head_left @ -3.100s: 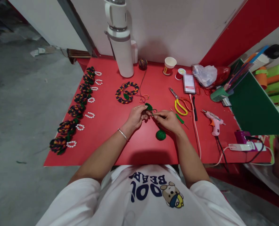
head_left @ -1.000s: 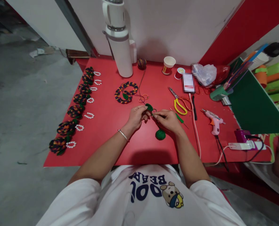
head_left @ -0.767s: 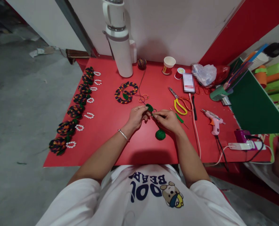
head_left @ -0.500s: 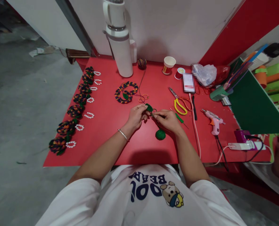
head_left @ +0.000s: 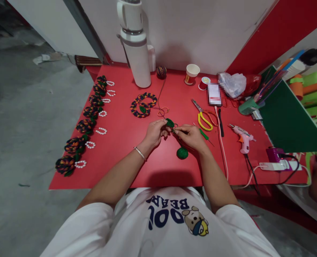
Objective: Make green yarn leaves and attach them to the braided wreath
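Observation:
Over the middle of the red table, my left hand (head_left: pixel 155 132) pinches a small dark green yarn piece (head_left: pixel 170 122) between thumb and finger. Just to its right, the thumb and forefinger of my right hand (head_left: pixel 191 136) are pressed together on green yarn at the edge of that piece. A dark strand curls up in a small loop between the hands. Whether a thin needle is also in the right fingers is too small to tell. Below the right hand lies a green yarn ball (head_left: pixel 182 153). Beyond the left hand rests a multicoloured braided cord (head_left: pixel 148 95) with a green leaf on it.
Several dark multicoloured yarn flowers (head_left: pixel 85 126) with white bead loops line the left edge. At the back stand a white flask (head_left: pixel 137 60), a multicoloured yarn ball (head_left: pixel 161 72) and a paper cup (head_left: pixel 192 75). Scissors (head_left: pixel 205 121), a green-handled hook (head_left: pixel 204 134) and a pink glue gun (head_left: pixel 244 139) lie right.
The green piece and the left fingertips have shifted very slightly, tilting a little towards the right hand. Everything else on the table looks the same.

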The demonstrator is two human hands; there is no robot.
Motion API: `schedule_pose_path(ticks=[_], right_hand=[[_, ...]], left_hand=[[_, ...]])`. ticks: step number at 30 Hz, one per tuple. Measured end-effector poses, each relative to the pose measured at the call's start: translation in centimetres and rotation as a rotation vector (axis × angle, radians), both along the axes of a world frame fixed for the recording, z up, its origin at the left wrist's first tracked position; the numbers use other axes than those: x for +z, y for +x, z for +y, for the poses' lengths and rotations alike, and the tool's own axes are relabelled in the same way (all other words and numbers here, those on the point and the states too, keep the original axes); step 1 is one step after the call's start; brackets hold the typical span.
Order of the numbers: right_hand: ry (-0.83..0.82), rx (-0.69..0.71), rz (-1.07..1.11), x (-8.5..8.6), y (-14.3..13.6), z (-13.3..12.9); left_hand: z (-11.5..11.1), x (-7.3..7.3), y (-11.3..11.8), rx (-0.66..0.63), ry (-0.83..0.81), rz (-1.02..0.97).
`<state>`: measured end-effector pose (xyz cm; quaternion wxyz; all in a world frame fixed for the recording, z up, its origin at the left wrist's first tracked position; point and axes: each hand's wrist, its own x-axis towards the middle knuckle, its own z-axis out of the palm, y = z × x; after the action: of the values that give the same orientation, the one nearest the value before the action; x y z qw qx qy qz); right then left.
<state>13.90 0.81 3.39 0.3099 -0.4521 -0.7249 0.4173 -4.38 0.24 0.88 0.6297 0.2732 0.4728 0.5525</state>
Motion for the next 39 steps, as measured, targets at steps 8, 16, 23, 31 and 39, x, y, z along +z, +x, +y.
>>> schedule_pose_path(ticks=[8,16,23,31,39], right_hand=[[0.019,0.005,0.0,-0.24,0.09,0.09],[0.02,-0.006,0.0,-0.28,0.03,0.13],[0.018,-0.009,-0.006,-0.41,0.08,0.1],[0.004,0.002,-0.015,0.05,-0.01,0.01],[0.016,-0.003,-0.018,-0.26,0.06,0.1]], left_hand=[[0.05,-0.11,-0.02,-0.008,-0.01,0.009],[-0.04,0.17,0.06,-0.018,0.008,0.023],[-0.11,-0.12,0.02,-0.02,0.021,0.026],[-0.18,0.19,0.21,-0.011,0.024,0.05],[-0.25,0.38,0.15,-0.032,0.025,0.053]])
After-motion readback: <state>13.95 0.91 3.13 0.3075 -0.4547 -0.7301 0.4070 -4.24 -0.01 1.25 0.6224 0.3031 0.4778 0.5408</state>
